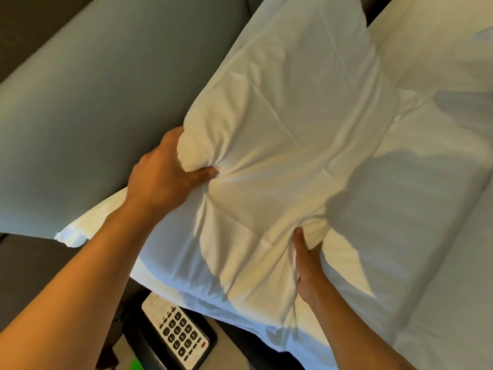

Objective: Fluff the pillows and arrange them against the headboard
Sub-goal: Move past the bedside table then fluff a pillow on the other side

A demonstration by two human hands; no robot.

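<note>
White cotton: the pillow (280, 124) wears a creased case, puckered wherever it is gripped; likely soft, light and easily squashed, so bunched handfuls of fill hold better than loose cloth
Position: it lies on the bed (426, 209), its far long side against the grey padded headboard (93, 89); another pillow (440, 49) sits just beside its far end
Axis: the long side runs along the headboard, from the near corner away toward the second pillow
Left hand (162, 174): clenched round a wad of the headboard-side edge; thumb dug into the cloth
Right hand (306, 268): pinching a bunch of the mattress-side edge; fingers mostly hidden beneath
Bedside: a keypad telephone (176, 335) sits below the near corner
</note>
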